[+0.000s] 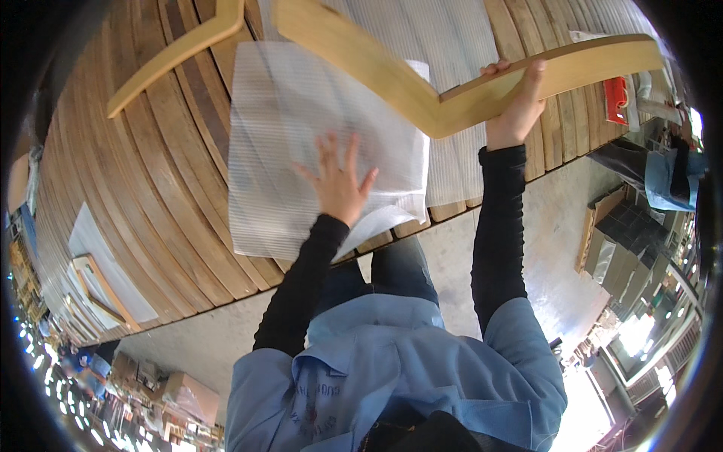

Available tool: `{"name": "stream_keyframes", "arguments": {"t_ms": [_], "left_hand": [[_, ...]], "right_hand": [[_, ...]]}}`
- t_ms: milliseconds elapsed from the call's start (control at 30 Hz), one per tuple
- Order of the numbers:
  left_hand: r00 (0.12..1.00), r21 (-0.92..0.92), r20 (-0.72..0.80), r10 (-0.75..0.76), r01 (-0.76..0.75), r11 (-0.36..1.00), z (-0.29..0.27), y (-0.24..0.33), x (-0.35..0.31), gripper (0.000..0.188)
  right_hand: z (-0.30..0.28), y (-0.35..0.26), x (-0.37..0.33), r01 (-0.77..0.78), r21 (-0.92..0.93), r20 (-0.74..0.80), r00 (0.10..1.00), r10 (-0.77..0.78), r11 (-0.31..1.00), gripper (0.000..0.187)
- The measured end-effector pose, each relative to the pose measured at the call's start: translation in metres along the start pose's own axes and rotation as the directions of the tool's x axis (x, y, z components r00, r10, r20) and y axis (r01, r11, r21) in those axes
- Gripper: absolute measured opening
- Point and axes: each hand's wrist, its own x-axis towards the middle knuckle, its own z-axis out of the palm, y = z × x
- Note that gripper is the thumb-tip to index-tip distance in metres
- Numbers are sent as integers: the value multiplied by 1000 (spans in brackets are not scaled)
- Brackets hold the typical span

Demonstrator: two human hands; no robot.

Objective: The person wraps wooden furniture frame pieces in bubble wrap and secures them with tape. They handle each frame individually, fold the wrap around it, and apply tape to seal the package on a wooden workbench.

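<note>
My right hand [518,113] grips a pale, bent wooden furniture part [361,64], shaped like a wide zigzag, near its corner. The part is lifted over the slatted wooden table [162,162] and reaches from the top middle to the far right. My left hand [339,177], slightly blurred, has its fingers spread over a white foam wrapping sheet [267,166]. It holds nothing; whether the palm presses on the sheet I cannot tell. The sheet's near right corner is wrinkled and folded at the table edge.
A second bent wooden part [177,60] lies at the upper left. Wooden frame pieces [105,290] rest on another white sheet at the table's left end. A red item [616,100] sits at the right end. Cartons [621,237] and another person [670,177] are beyond.
</note>
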Motion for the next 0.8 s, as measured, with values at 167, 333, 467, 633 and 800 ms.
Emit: {"name": "stream_keyframes", "arguments": {"t_ms": [167, 333, 467, 633, 800], "left_hand": [[955, 169, 88, -284, 267, 949, 13, -55, -6, 110], [988, 206, 56, -146, 132, 970, 6, -69, -21, 108], [983, 72, 140, -122, 113, 991, 28, -48, -7, 111], [910, 122, 170, -377, 360, 925, 8, -40, -6, 134], [850, 111, 202, -486, 473, 874, 13, -27, -14, 152]], "right_hand": [[-19, -10, 9, -167, -13, 58, 984, 167, 986, 53], [-44, 11, 0, -392, -61, 117, 911, 396, 918, 49], [-30, 36, -14, -483, -81, 148, 859, 489, 872, 42], [-10, 76, -7, -538, -83, 144, 827, 544, 839, 29], [22, 112, -3, -509, -224, 224, 803, 552, 831, 38]]}}
